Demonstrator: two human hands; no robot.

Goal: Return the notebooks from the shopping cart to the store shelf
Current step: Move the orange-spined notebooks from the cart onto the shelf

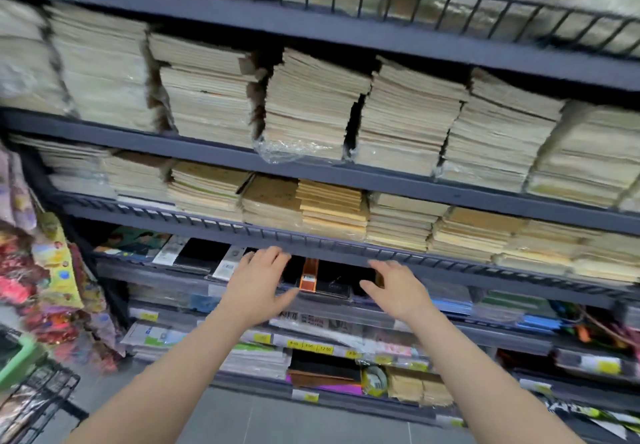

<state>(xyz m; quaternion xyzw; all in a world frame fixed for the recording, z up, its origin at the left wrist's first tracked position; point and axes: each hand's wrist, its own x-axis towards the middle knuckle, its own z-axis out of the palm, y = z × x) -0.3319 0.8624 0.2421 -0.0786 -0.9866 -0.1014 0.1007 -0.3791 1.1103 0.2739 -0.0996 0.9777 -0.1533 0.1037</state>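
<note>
A black notebook with an orange band [309,279] lies on the third shelf down of the dark metal store shelf [346,247], among other dark notebooks. My left hand [258,286] hovers just left of it with fingers stretched toward the shelf opening. Just right of the notebook is my right hand [394,287], fingers relaxed and reaching under the shelf rail. Neither hand holds anything. At the bottom left corner is the black wire shopping cart [38,395], with some wrapped items inside.
Tall stacks of beige exercise books [311,111] fill the upper shelves. Lower shelves carry wrapped stationery and yellow price tags [310,346]. Colourful patterned bags [52,270] hang at the left. A green basket edge [17,360] shows by the cart. Grey floor lies below.
</note>
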